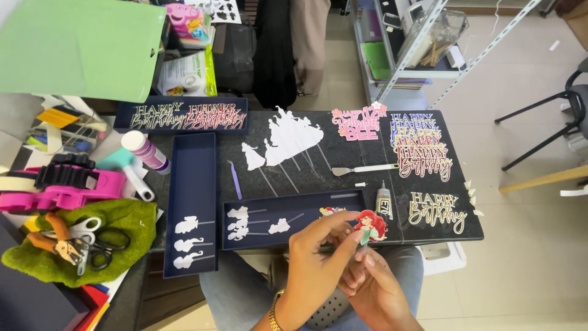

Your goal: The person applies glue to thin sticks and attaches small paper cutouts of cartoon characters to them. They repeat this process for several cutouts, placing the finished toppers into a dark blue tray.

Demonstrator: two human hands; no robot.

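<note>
Nearest the camera, over the lap, both hands meet just off the near edge of the worktop (343,156). The left hand (315,270) and the right hand (376,291) have their fingers pinched together on the stick of a mermaid cutout (369,225), which stands upright above the fingertips, red hair on top, overlapping the near edge of the black board. A gold bracelet (274,314) sits on the left wrist.

Just beyond the hands a shallow navy tray (294,242) lies along the near edge, holding small white cutouts on sticks. A second, long navy tray (193,165) runs from the near-left corner toward the far side, with three more white cutouts at its near end. A glue tube (384,202) stands just right of the first tray, and a gold birthday topper (437,211) lies at the near-right corner.

To the left, off the board, scissors (92,236) and pliers (58,239) rest on a green mat (131,230), with a pink tape dispenser (64,184) behind them.

Mid-board lie a purple tool (235,179), white castle cutouts (293,136) and a spatula (361,169). Stacked birthday toppers (422,144) fill the far-right corner, a pink topper (358,122) beside them. A glue bottle (145,151) lies at the left edge. Along the far-left edge a navy lid (180,114) carries two more toppers.
</note>
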